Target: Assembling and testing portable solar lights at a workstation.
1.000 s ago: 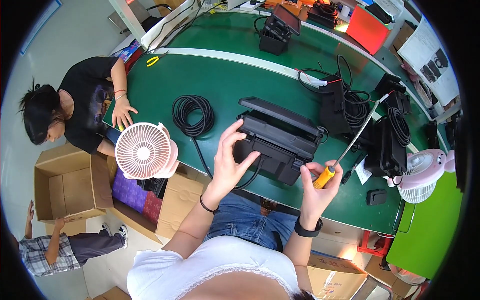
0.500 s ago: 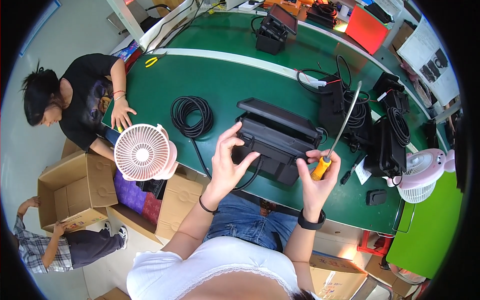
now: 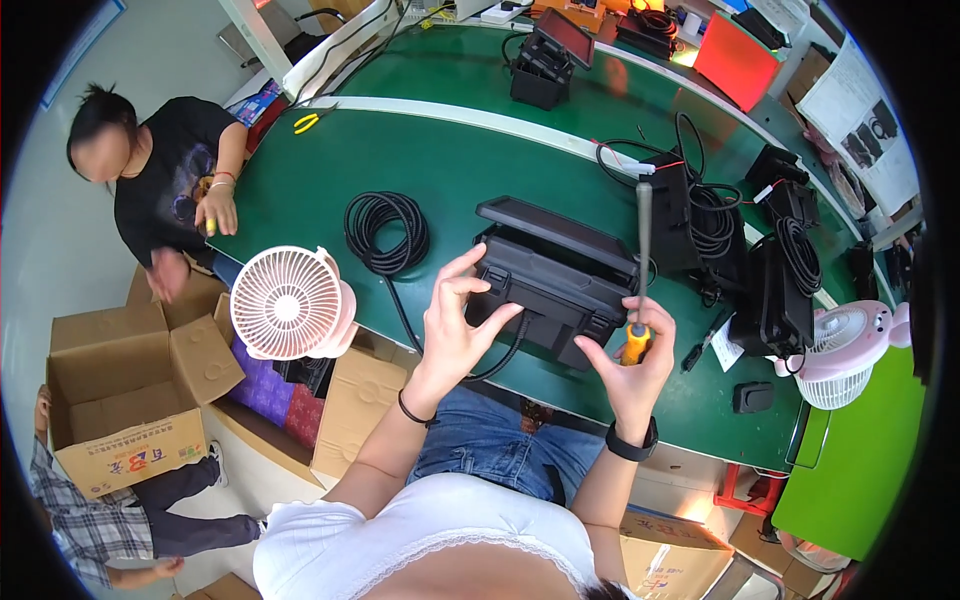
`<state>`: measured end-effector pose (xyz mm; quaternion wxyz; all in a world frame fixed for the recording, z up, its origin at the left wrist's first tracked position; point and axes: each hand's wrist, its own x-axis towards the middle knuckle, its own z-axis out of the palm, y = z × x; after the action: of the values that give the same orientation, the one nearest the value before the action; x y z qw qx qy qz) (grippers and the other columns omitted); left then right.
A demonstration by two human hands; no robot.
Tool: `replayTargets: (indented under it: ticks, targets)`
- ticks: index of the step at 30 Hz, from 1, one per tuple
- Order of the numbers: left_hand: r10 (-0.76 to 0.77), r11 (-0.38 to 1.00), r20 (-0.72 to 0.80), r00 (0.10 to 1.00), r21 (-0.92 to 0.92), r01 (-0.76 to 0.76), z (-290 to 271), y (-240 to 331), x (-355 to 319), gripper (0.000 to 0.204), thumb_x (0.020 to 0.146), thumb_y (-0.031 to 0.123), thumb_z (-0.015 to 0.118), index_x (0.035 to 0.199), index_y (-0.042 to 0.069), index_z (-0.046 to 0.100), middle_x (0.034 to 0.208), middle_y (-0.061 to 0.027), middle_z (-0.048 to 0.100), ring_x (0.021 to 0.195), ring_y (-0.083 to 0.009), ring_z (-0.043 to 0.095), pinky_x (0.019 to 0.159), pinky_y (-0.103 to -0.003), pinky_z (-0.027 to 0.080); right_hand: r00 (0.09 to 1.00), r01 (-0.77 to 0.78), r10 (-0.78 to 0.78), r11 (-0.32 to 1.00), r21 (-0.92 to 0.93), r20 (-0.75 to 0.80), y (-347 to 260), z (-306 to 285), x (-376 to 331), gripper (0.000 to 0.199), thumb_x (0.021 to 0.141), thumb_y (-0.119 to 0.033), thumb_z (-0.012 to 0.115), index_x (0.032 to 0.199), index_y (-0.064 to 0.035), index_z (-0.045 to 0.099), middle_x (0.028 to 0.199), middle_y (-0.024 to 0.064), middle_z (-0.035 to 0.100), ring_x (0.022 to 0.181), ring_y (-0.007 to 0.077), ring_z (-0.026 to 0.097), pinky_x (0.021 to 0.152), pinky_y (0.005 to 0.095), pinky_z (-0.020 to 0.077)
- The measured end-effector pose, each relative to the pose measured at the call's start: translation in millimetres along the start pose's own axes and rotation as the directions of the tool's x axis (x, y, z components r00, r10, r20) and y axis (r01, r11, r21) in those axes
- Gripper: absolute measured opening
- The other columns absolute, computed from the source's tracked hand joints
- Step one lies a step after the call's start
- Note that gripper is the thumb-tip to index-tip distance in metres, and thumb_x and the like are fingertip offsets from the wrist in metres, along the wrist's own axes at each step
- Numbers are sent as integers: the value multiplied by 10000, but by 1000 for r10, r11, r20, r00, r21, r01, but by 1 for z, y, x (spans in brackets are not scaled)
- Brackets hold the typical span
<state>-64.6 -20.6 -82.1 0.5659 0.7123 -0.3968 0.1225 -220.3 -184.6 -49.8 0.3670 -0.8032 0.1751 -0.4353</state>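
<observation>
A black plastic case (image 3: 552, 287) with its lid raised sits at the near edge of the green table in front of me. My left hand (image 3: 458, 325) grips its left end, fingers on top and thumb against the front. In my right hand (image 3: 637, 378) is a screwdriver (image 3: 644, 230) with a yellow handle, its long shaft pointing up and away. The same hand's thumb and fingers are at the case's right front corner. A black cable runs from beneath the case to a coil (image 3: 386, 262) on the left.
A pink fan (image 3: 285, 300) stands left, another pink fan (image 3: 838, 345) right. Black cases with coiled cables (image 3: 795, 265) crowd the right side. Yellow-handled pliers (image 3: 306, 123) lie far left. One person stands at the left edge; another is beside an open carton (image 3: 130, 445).
My right hand has shifted slightly, and the screwdriver has swung from leaning right to nearly upright. At left, one person has lifted a hand from the table; the carton beside the other has turned and shifted.
</observation>
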Motion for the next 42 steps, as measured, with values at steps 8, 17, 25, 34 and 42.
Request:
replayTargets:
  ticks: [8,17,25,34,42]
  targets:
    - [-30,998,14,999,53,30,-1,3,8,528,731,56,857,1051,33,437,1369,-218,512,1117,-260,636,852,-315,578,995,-60,60,998,4,-74,1,5,3,447,718,-92,867,1029,-45,550,1039,127,684,901,249,647,842,330,517]
    - [-39,995,2,999,89,39,0,8,6,534,727,83,868,1048,34,444,1347,-197,540,1055,-216,650,809,-285,573,961,-272,277,952,140,-14,10,16,10,382,810,-202,772,1061,-26,544,1046,94,535,993,237,545,903,353,441]
    - [3,993,2,1000,116,-3,4,3,12,531,733,76,860,1046,22,434,1343,-210,535,1018,-231,666,782,-293,593,863,-486,503,800,352,49,15,19,14,379,890,-190,726,1164,-50,505,1028,22,517,910,122,494,827,253,432]
    - [-39,999,-15,999,17,39,7,-4,20,419,805,224,795,1068,79,503,1335,-164,429,1106,-299,559,917,-412,469,856,-511,488,749,422,172,23,13,13,526,849,-183,757,1245,-48,439,1156,60,518,1047,146,494,935,278,415]
    - [-466,663,254,847,-534,525,21,-10,47,792,915,163,617,1569,113,173,1559,-163,204,1430,-288,246,1176,-393,178,886,-442,455,764,470,94,40,26,14,575,839,-156,769,1286,-49,423,1376,128,490,1176,181,486,1045,314,376]
